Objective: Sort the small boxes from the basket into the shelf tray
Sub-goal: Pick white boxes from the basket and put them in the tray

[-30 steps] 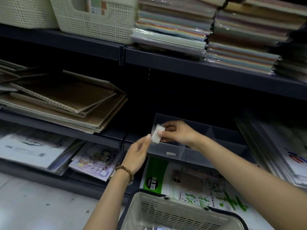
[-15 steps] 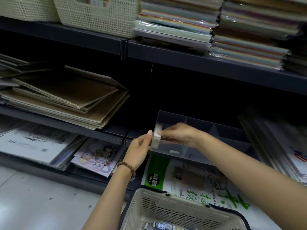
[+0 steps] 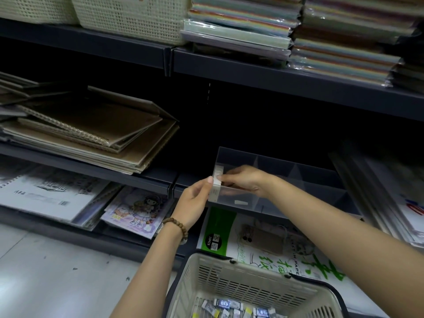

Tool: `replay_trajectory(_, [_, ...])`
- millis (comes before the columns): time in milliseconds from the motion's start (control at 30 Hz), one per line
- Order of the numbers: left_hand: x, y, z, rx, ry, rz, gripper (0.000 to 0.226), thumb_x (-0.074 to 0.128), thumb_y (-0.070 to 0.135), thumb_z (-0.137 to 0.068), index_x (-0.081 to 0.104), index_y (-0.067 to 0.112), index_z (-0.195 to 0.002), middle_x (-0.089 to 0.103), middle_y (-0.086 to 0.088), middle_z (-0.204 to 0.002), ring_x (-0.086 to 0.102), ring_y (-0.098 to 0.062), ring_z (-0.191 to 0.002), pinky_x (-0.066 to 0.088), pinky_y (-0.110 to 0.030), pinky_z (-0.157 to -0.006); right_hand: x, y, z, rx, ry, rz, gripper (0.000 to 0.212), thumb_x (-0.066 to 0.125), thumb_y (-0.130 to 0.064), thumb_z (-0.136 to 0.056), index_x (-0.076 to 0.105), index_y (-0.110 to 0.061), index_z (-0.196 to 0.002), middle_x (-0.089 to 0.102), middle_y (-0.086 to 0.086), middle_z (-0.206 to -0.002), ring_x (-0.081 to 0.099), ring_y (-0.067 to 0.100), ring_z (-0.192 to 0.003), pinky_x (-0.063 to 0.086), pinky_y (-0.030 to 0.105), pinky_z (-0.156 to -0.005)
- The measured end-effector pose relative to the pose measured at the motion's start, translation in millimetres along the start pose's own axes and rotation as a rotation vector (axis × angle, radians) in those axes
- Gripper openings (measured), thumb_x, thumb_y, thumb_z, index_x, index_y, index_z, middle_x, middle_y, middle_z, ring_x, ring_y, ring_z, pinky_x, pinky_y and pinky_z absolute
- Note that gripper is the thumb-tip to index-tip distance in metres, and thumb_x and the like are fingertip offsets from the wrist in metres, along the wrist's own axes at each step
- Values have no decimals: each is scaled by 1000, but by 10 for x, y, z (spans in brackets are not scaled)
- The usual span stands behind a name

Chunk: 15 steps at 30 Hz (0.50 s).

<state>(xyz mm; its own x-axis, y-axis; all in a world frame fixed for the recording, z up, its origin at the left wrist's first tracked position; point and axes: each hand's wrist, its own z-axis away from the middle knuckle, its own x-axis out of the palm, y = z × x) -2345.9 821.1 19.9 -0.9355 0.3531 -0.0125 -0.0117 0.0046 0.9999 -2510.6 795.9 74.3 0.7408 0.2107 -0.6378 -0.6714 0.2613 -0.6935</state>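
A clear divided shelf tray (image 3: pixel 309 177) stands on the dark middle shelf. A small white box (image 3: pixel 216 183) stands upright at the tray's front left corner, against its left wall. My right hand (image 3: pixel 243 181) reaches over the tray and pinches the box from the right. My left hand (image 3: pixel 195 200), with a bead bracelet on the wrist, touches the box's left face with its thumb tip from outside the tray. A cream plastic basket (image 3: pixel 250 288) sits low in front of me with several small boxes (image 3: pixel 231 308) in its bottom.
Brown spiral sketchbooks (image 3: pixel 91 131) lie stacked left of the tray. Sketch pads (image 3: pixel 48 193) and a green paper pack (image 3: pixel 259 242) fill the lowest shelf. Coloured paper stacks (image 3: pixel 321 35) and cream mesh baskets (image 3: pixel 128 17) sit on the top shelf. Grey floor lies at lower left.
The box went from tilted above the tray's corner to upright against its left wall. My left hand rose to touch it. The view dropped, showing more of the basket.
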Motion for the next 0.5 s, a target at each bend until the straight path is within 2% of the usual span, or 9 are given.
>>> replay_trajectory(67, [7,17,25,4,9,-33,70,45,62,-75,53,20,-130,57,3,-129,48,-10,-124,35,-39,-109,-22,-3,50,-16,-54,-30,43,58,-41,-90,60,-14,-122,64,5,-120,59,16,-106,47,23,-93])
replay_trajectory(133, [11,19,66,14,21,-85,63,45,56,-81,51,19,-132,56,2,-130,49,-10,-123,37,-35,-108,-73,-1,155,-52,-91,-186,40,56,-33,-93,55,-11,-127,61,8,-124,61,13,-99,53,14,-78])
replay_trajectory(200, [-1,13,131,29,32,-152,51,45,46,-90,49,19,-133,55,3,-131,49,-6,-120,40,-17,-99,-155,67,305,-118,-36,-313,42,55,-25,-94,49,-8,-132,60,10,-125,63,13,-99,54,11,-73])
replay_trajectory(267, [-16,-16,238,27,34,-228,46,46,38,-93,47,19,-134,54,6,-131,50,-1,-114,40,-7,-87,-246,208,506,-188,22,-338,43,57,-23,-93,48,-12,-133,59,4,-122,62,11,-106,53,13,-81])
replay_trajectory(300, [-19,-47,317,16,23,-279,46,47,37,-93,46,20,-135,53,7,-130,50,-1,-113,39,-8,-87,-283,297,623,-213,38,-337,40,59,-24,-91,50,-18,-130,60,-3,-120,61,7,-107,52,13,-83])
replay_trajectory(367, [-15,-144,505,-37,-41,-391,49,48,37,-93,40,22,-138,49,9,-132,47,-7,-120,37,-19,-95,-328,533,877,-227,76,-380,30,63,-27,-88,59,-25,-118,64,-11,-113,62,1,-104,52,12,-82])
replay_trajectory(433, [-13,-260,678,-144,-145,-461,56,49,39,-92,32,21,-143,40,8,-141,41,-12,-128,36,-28,-102,-306,849,1103,-186,109,-475,27,67,-28,-85,65,-24,-111,69,-9,-109,66,3,-100,54,16,-80])
replay_trajectory(500, [2,-367,779,-222,-217,-546,58,49,38,-92,32,17,-143,39,4,-144,43,-15,-128,37,-30,-104,-175,1238,1245,-86,90,-558,25,68,-25,-84,66,-23,-108,70,-3,-110,68,8,-99,56,19,-77])
